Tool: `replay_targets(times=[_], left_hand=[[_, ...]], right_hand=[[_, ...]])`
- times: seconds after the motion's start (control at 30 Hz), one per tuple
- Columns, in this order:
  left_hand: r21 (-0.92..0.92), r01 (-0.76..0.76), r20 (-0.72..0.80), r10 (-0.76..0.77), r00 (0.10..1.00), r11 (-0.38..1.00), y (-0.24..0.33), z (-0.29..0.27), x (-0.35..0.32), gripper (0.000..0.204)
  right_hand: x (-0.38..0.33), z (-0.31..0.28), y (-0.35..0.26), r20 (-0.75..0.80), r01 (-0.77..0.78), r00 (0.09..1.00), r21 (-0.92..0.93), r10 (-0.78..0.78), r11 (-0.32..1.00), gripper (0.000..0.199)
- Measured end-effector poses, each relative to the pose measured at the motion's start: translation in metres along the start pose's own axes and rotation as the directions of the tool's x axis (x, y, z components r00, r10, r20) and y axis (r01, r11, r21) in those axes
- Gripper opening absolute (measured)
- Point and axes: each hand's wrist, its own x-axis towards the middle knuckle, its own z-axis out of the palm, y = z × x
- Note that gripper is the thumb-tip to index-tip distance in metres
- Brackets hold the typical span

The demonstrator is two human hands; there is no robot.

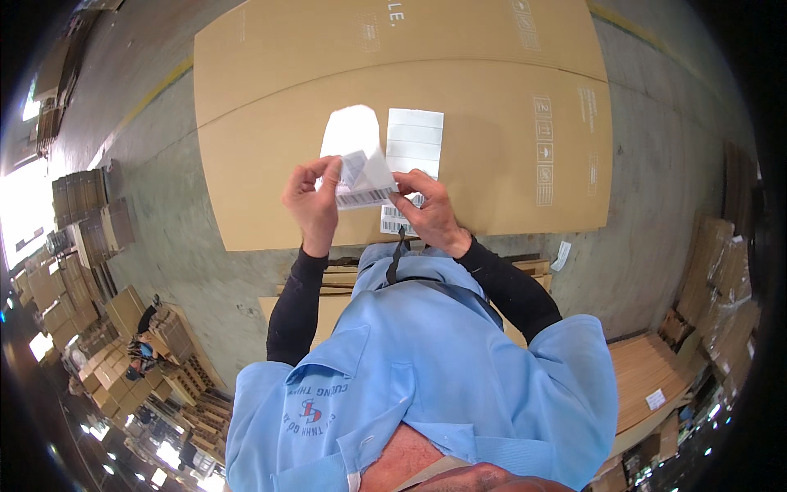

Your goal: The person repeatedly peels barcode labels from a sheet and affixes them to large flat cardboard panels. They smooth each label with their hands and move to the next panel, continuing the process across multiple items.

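Note:
Between my two hands is a white label sheet [351, 131] with barcodes, its upper part bent upward and bright. My left hand [313, 197] pinches its left side between thumb and fingers. At its lower right corner, my right hand [432, 211] grips the edge with fingertips. Below the sheet lies a large flat brown cardboard piece [270, 148] with printed handling symbols. A second white label sheet [415, 135] rests on the cardboard, just beyond my right hand. Another barcode label [393, 220] shows near the cardboard's front edge, partly hidden by my right hand.
Stacked cardboard boxes [102, 361] and flat bundles stand at the left. On the right are wrapped cardboard stacks [725, 271] and a brown stack of sheets [648, 381]. A scrap of white paper [561, 256] lies on the concrete floor [180, 271]. Another person [143, 348] is far off at the left.

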Motion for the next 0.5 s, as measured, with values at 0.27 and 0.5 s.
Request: replay_targets(times=[0.27, 0.5], left_hand=[[-0.535, -0.061, -0.375, -0.172, 0.911, 0.843, -0.011, -0.049, 0.064, 0.035], [-0.070, -0.320, -0.533, 0.235, 0.813, 0.945, 0.015, -0.060, 0.067, 0.011]], right_hand=[[-0.004, 0.005, 0.061, -0.082, -0.307, 0.936, 0.279, 0.341, 0.910, 0.033], [0.011, 0.003, 0.124, -0.345, -0.263, 0.919, -0.180, 0.190, 0.948, 0.039]])
